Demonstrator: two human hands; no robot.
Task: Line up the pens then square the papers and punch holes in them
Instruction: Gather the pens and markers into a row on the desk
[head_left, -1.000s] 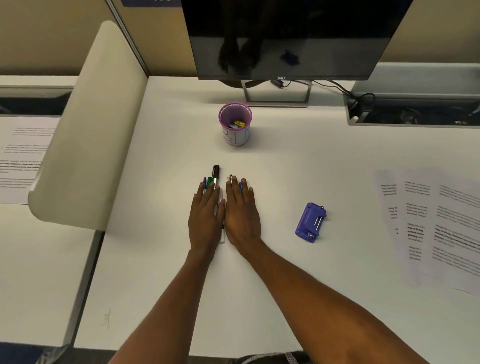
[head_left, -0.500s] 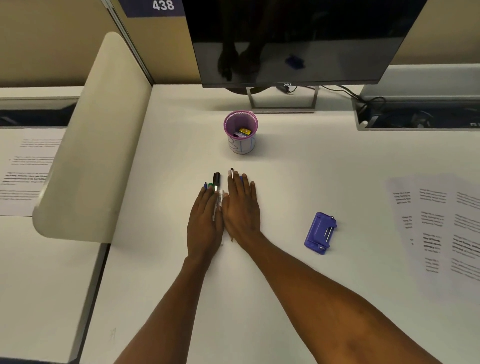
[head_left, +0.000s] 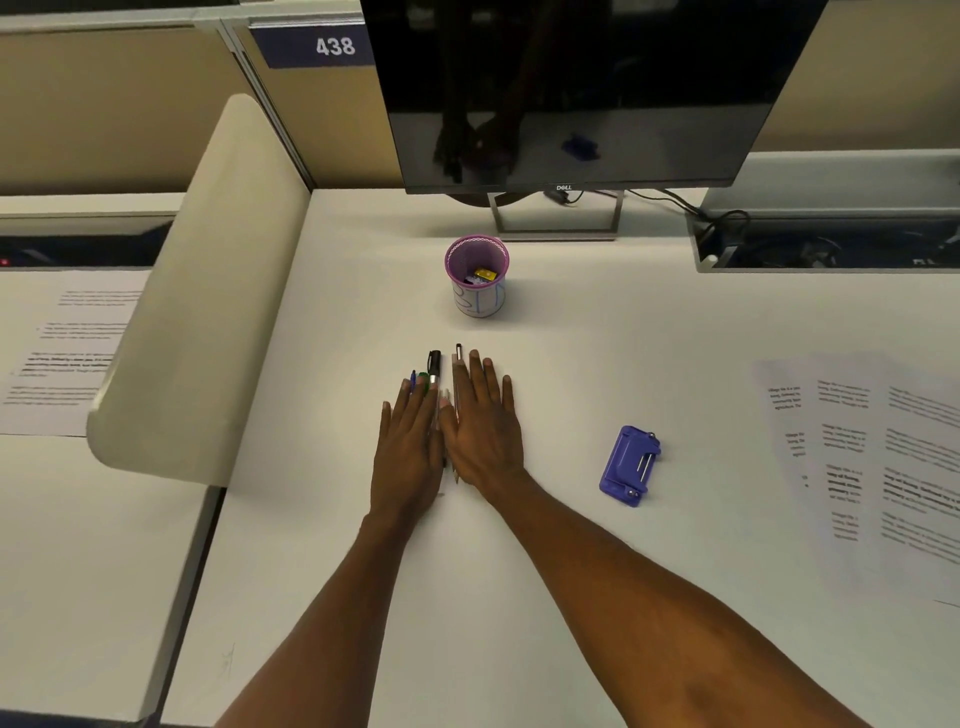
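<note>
Several pens (head_left: 434, 366) lie side by side in the middle of the white desk, pointing away from me. My left hand (head_left: 408, 452) and my right hand (head_left: 483, 423) rest flat on them, palms down, thumbs touching, so only the pen tips show beyond my fingers. A black-capped pen, a green one and a blue one stick out above my left fingers; a thin dark pen (head_left: 458, 353) shows beside my right index finger. A purple hole punch (head_left: 628, 465) sits to the right. Loose printed papers (head_left: 872, 457) are fanned out at the far right.
A pink mesh pen cup (head_left: 477, 275) stands behind the pens, before the monitor (head_left: 571, 93) and its stand. A beige curved divider (head_left: 197, 312) borders the desk's left side, with another printed sheet (head_left: 67, 353) beyond it. A cable tray (head_left: 831, 244) sits back right.
The camera has tilted up a little. Both hands stay flat on the pens; the pens under them have shifted slightly closer together.
</note>
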